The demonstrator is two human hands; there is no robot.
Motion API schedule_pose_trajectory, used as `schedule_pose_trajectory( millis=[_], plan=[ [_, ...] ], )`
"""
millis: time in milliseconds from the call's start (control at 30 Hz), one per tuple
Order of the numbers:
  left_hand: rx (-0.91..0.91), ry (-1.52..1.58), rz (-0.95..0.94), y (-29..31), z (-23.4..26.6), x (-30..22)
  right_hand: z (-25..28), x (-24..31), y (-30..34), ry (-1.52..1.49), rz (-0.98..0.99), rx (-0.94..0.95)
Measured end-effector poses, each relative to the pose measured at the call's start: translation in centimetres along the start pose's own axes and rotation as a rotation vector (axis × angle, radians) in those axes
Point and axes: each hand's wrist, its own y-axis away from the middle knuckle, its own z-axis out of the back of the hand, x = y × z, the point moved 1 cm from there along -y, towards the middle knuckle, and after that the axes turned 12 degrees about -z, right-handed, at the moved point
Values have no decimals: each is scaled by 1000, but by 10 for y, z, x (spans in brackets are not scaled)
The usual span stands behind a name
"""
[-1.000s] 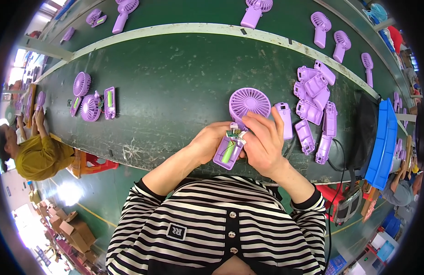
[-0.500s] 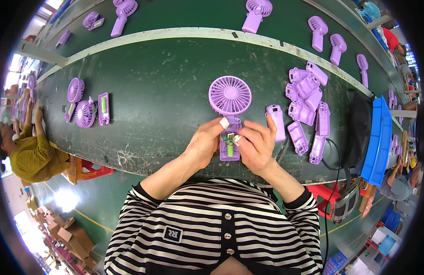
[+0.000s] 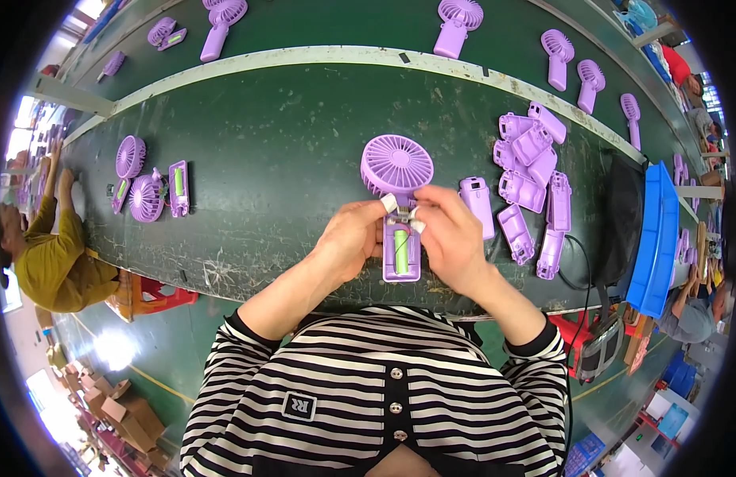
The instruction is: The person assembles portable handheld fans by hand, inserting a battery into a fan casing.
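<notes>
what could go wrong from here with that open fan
The green battery lies uncovered in the open handle of the fan; with the left hand and right hand close above it, a slip might jostle it.

The loose purple casing lies near the right hand, so a sideways move could knock it.

The heaped casings overlap, so a bump might make some slide.

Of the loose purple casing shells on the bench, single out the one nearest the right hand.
The casing shell just beyond the right hand; it lies alone, left of all the other loose shells.
</notes>
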Motion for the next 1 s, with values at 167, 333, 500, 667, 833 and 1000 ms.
schedule_pose_trajectory(
  millis=[167,333,500,667,833,1000],
  plan=[
    [46,37,-3,-1,1,-8,9,-1,-13,-92,-96,125],
    [99,78,21,-4,10,-7,10,2,-21,-76,-76,165],
    [157,77,30,0,5,-13,9,3,-23,-116,-85,190],
    [168,86,45,1,6,-15,9,3,-23,-114,-73,219],
    [133,138,26,0,6,-13,9,4,-24,-103,-76,264],
    [129,156,23,0,7,-13,7,3,-24,-113,-72,243]
  ],
)
